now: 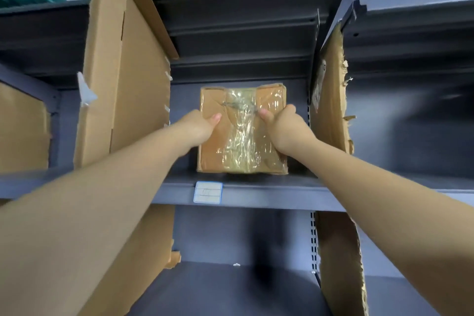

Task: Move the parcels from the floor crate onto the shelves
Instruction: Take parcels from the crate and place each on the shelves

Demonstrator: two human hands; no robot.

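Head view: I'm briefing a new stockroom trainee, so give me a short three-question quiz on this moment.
1. True or false: the left hand and the right hand both grip the parcel.
2. What flanks the parcel's bay? A) cardboard dividers B) glass doors C) wire baskets
3. Fill in: the label on the front edge of the shelf sits below the parcel's lower ___ corner.
Key: 1 true; 2 A; 3 left.

Taped parcel (241, 146) on grey shelf (256, 195), held by left hand (200, 126), right hand (282, 127)
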